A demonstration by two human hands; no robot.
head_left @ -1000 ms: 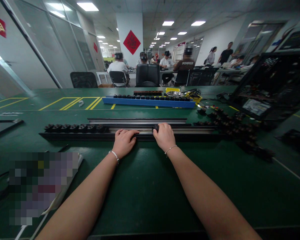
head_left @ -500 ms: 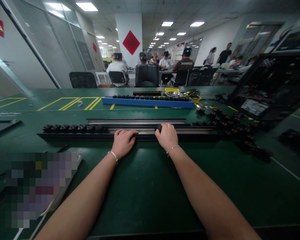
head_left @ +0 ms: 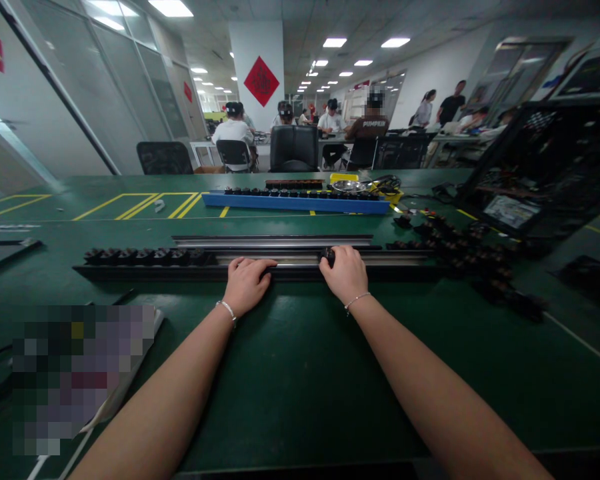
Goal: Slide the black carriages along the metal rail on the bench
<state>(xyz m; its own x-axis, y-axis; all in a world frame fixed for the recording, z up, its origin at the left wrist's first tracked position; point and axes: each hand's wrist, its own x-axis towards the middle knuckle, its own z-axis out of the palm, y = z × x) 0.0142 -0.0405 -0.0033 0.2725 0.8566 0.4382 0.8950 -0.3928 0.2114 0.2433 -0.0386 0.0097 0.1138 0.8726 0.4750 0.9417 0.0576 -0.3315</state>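
Head view. The black trough [head_left: 295, 273] lies lengthwise across the green tabletop [head_left: 305, 387]. Its left end contains a row of black parts [head_left: 147, 257]; a bright strip shows along its middle. The right hand [head_left: 347, 272] is over the trough, right of its middle; its grip is closed, thumb and fingers pinching a small black part [head_left: 329, 255] at the bright strip. The left hand [head_left: 247, 283] lies palm down on the trough's near edge, fingers bent; whether its grip clasps the edge cannot be told.

Beyond the trough, a blue trough [head_left: 290, 203] carries another row of black parts. A pile of black parts [head_left: 490, 257] lies at the trough's right end, individual shapes blurred.

The right hand partly covers the small black part; its seating is hidden. Nearer than the trough, at left, a flat item [head_left: 87, 367] is pixelated.
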